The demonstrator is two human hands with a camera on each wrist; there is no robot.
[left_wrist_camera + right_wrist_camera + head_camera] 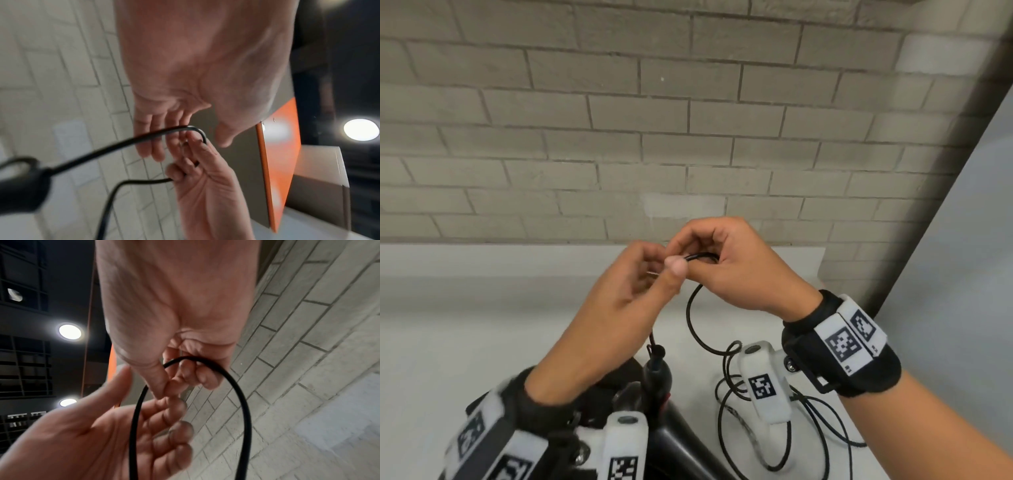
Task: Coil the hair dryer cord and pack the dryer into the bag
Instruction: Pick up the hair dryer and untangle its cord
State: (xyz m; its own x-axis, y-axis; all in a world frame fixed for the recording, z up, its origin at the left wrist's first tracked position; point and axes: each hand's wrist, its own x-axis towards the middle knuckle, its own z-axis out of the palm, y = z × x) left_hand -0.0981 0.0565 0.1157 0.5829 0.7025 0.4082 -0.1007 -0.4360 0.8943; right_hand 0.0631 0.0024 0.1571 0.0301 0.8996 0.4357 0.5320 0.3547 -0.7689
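The black hair dryer [659,375] lies on the white table [482,325] under my left wrist; in the left wrist view the dryer [20,191] is a dark blur. Its thin black cord [689,315] rises from the dryer to my hands, which meet above the table. My right hand [698,253] has its fingers curled round a bend of the cord [245,402]. My left hand [654,270] sits right beside it with relaxed fingers, and the cord [123,143] runs across them. More cord lies in loose loops on the table under my right wrist. No bag is in view.
A grey brick wall [654,137] stands right behind the table. To the right, the left wrist view shows an orange-edged panel [279,154] and a cardboard box [320,178].
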